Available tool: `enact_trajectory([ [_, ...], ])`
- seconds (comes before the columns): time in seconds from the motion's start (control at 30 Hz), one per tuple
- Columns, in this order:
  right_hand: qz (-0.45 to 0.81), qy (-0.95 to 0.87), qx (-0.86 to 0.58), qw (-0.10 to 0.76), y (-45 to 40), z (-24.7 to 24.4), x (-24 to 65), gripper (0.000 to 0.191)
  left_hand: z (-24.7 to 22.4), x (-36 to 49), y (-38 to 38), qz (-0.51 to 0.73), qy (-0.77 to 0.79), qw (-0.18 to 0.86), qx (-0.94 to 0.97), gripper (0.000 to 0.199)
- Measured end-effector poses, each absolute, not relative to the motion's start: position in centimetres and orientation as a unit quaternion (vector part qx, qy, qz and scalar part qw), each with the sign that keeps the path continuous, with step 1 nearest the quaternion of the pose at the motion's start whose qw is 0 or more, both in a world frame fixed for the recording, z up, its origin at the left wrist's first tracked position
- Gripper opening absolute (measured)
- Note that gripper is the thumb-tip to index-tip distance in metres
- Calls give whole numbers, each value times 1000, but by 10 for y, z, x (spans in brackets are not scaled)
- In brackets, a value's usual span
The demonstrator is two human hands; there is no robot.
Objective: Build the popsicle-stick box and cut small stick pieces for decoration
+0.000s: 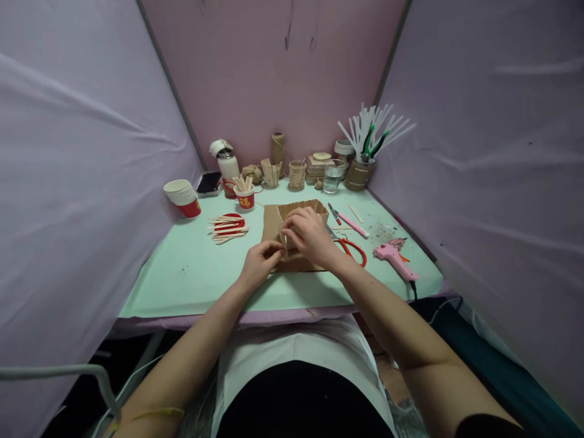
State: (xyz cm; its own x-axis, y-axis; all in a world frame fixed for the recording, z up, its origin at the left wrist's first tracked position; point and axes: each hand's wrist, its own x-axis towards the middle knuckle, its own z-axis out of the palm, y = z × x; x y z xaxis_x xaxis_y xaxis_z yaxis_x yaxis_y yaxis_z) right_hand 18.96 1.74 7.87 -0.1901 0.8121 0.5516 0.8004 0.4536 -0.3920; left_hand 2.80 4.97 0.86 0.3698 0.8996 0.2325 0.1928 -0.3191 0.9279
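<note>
On a flat piece of brown cardboard (270, 220) stands a small open-topped box (314, 208) with scalloped upper edges. My left hand (264, 258) is at the box's near left corner, thumb and fingertips pinched together there. Over the box's near side my right hand (308, 234) reaches with curled fingers against its left wall. Whatever lies between the fingertips of either hand is too small to make out. Orange-handled scissors (358, 250) lie just right of the box, partly hidden by my right wrist.
Wooden sticks (225, 230) lie on a red disc at the left, near stacked paper cups (183, 198). A pink glue gun (396, 258) and pink pen (353, 225) are at the right. Behind stand a stick cup (245, 198), a water glass (332, 179) and a pot (359, 176) of white rods.
</note>
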Motion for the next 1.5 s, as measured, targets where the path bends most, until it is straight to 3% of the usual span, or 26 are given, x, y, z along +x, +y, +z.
enact_trajectory([
  [0.2,41,-749,-519,410,-11,77,198,9,8,24,33,412,364,485,680,12],
  [0.33,-2,-659,-622,422,-45,60,250,26,9,16,26,491,362,582,537,19],
  [0.4,-59,-607,-713,347,-63,43,288,31,11,14,24,527,350,633,446,23],
  [0.57,-100,-467,-876,61,-85,-1,363,49,19,17,20,513,354,700,350,31],
  [0.7,-63,-473,-879,16,-79,-16,371,50,25,19,15,475,376,720,338,34],
  [0.93,-84,-443,-883,127,-89,-4,356,49,32,17,-3,422,393,735,358,33],
  [1.1,79,-430,-798,415,-137,22,330,46,38,22,-20,380,372,757,379,31],
  [1.23,226,-397,-683,570,-163,28,284,38,40,28,-33,348,352,775,394,29],
  [1.3,260,-399,-631,612,-166,30,257,35,39,30,-38,336,337,782,402,28],
  [1.5,257,-434,-607,614,-158,38,208,35,32,28,-43,317,295,782,448,23],
])
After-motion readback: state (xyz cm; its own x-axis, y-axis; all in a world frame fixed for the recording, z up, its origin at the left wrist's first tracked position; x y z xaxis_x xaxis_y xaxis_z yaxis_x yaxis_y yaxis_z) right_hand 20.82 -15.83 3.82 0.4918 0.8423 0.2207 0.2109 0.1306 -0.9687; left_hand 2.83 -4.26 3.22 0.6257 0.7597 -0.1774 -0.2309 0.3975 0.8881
